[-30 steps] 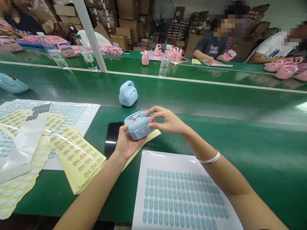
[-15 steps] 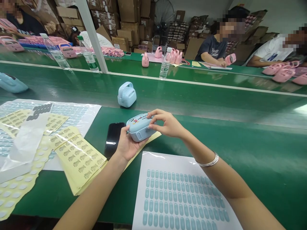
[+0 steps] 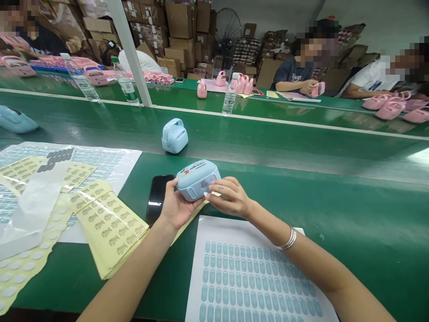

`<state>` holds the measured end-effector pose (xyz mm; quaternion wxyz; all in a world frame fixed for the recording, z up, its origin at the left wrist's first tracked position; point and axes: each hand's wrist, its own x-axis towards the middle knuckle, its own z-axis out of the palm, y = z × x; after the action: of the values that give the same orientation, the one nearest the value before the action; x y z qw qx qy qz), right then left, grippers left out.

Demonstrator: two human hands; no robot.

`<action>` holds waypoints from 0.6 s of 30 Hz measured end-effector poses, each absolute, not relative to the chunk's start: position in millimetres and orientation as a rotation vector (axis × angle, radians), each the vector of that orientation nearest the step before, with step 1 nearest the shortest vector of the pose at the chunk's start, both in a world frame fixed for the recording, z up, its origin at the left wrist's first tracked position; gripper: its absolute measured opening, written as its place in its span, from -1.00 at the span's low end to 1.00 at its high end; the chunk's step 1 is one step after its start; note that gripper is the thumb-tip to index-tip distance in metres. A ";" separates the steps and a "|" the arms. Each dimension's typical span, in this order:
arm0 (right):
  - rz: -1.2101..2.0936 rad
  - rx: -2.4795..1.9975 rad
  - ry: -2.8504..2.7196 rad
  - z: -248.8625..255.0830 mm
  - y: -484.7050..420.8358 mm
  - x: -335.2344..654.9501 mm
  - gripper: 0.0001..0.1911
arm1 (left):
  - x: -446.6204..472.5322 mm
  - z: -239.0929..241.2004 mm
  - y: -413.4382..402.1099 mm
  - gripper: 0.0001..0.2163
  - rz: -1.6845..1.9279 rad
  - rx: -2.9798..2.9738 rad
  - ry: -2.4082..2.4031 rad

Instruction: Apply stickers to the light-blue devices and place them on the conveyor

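Observation:
A light-blue rounded case point(image 3: 198, 179) with a printed Mickey lid rests tilted in my left hand point(image 3: 177, 205), whose fingers are wrapped around its left end. Its side facing me carries a small dark print and pill-shaped pads at both ends. My right hand point(image 3: 231, 197) is at the lower right of that side, with fingertips against it and thumb and fingers in a pinch. A small white spot shows at the thumb tip; I cannot make out whether it is a nail or a held piece. Behind the left hand lies a black phone point(image 3: 158, 197).
A sheet of blue pill-shaped pads point(image 3: 258, 281) lies in front. Yellow label sheets point(image 3: 110, 223) and a white strip point(image 3: 40, 201) lie left. Another blue case point(image 3: 174, 135) stands beyond. Farther back are water bottles point(image 3: 230, 96), pink cases point(image 3: 390, 107) and co-workers point(image 3: 291, 74).
My right hand has moved down from the lid edge to the case's lower right side. The case has turned, so its lid and printed side show more.

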<state>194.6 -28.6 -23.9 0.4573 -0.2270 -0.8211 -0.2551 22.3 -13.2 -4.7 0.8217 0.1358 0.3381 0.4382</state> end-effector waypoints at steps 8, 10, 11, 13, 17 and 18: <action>0.211 -1.062 -1.934 -17.9 -25.0 198.3 -0.72 | 2.7 -0.6 1.3 -0.59 1.178 0.420 0.656; 0.390 -1.132 -2.165 -23.6 -19.6 194.5 -0.52 | -6.7 0.5 7.3 -0.58 1.274 0.467 0.615; 0.466 -1.162 -2.275 -27.1 -18.4 191.4 -0.44 | -11.5 1.1 10.5 -0.58 1.321 0.489 0.599; 0.569 -1.213 -2.427 -34.6 -18.9 184.6 -0.33 | -20.7 1.8 17.0 -0.55 1.412 0.523 0.597; 0.593 -1.284 -2.465 -46.5 -24.2 176.6 -0.33 | -40.2 -0.6 31.9 -0.55 1.639 0.626 0.847; 0.587 -1.283 -2.454 -48.5 -24.9 176.2 -0.35 | -46.0 -1.8 36.9 -0.58 1.727 0.664 0.964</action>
<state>176.2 -24.9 -48.5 0.1549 -0.4478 -0.8565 0.2047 -46.0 36.9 -1.8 0.5035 0.2751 0.3991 0.7152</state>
